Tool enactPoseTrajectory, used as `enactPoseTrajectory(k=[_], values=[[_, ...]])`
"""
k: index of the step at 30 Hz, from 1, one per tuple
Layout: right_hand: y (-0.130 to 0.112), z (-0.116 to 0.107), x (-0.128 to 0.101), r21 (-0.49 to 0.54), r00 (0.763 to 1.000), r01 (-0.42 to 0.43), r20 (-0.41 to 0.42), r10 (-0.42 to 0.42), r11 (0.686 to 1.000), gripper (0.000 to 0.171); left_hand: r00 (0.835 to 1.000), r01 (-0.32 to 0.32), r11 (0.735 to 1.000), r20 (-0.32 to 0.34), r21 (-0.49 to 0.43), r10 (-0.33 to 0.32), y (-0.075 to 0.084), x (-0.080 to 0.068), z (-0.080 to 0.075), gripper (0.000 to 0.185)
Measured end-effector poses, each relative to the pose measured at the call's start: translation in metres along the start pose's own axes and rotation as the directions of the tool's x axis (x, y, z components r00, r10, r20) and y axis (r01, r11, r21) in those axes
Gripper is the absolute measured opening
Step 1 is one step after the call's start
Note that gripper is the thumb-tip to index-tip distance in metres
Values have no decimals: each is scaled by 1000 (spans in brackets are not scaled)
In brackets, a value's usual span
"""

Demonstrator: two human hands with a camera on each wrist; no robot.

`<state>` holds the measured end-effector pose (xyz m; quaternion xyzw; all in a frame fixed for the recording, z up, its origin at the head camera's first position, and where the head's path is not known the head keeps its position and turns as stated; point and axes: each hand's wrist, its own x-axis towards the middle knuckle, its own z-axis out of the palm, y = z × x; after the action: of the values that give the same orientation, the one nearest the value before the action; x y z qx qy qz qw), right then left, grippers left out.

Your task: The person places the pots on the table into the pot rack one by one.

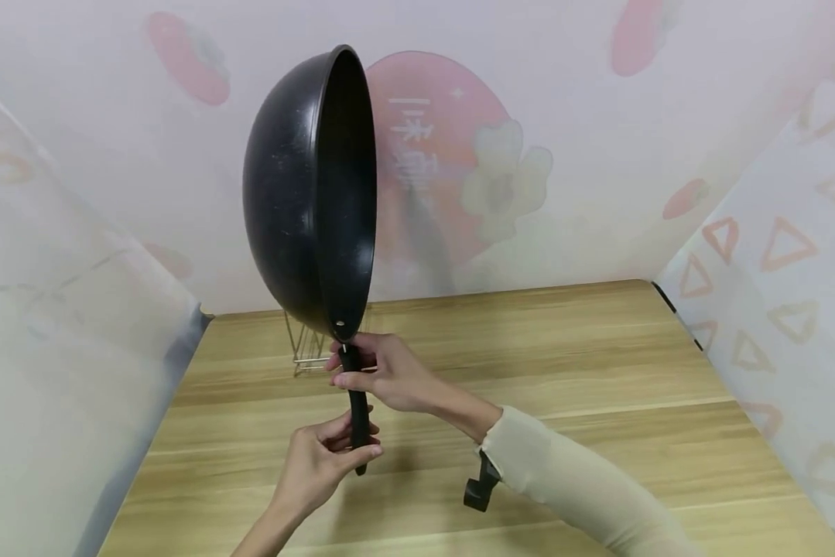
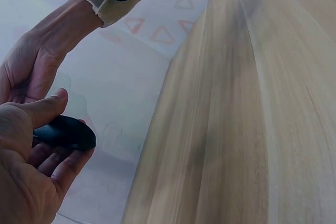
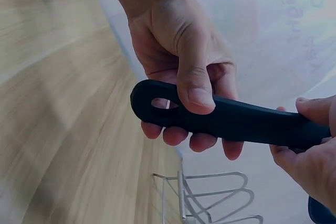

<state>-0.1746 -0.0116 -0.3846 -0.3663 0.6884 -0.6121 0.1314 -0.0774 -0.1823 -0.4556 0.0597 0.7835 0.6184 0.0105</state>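
A black wok (image 1: 309,193) stands on edge in the air above the wooden table (image 1: 598,371), its open side facing right and its handle (image 1: 357,410) pointing down. My right hand (image 1: 350,371) grips the top of the handle just under the bowl. My left hand (image 1: 333,452) holds the handle's lower end, thumb over it. In the right wrist view the left hand (image 3: 184,66) wraps the handle (image 3: 236,121) by its hanging hole, and the right hand (image 3: 310,156) shows at the edge. In the left wrist view the left hand (image 2: 31,150) cups the handle tip (image 2: 65,132).
A wire rack (image 1: 313,348) stands on the table behind the wok, also in the right wrist view as the wire rack (image 3: 210,203). Printed translucent sheets wall the table at the back (image 1: 528,155), left and right. A black wrist camera (image 1: 480,487) hangs under my right sleeve.
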Motion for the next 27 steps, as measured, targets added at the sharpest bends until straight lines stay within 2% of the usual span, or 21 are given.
enactPoseTrajectory(k=[7, 12, 21, 27], values=[[10, 7, 9, -11, 999, -23, 40, 24, 1000, 25, 998, 51, 999, -35, -5, -51, -4, -5, -7, 51], [18, 14, 16, 21, 998, -33, 59, 32, 999, 21, 996, 77, 997, -49, 7, -77, -7, -8, -13, 52], [29, 24, 24, 153, 993, -77, 97, 63, 985, 27, 989, 118, 992, -91, 44, -113, -10, -16, -21, 53], [35, 29, 25, 248, 989, -116, 118, 89, 962, 29, 984, 154, 987, -101, 50, -148, -14, -19, -23, 55]])
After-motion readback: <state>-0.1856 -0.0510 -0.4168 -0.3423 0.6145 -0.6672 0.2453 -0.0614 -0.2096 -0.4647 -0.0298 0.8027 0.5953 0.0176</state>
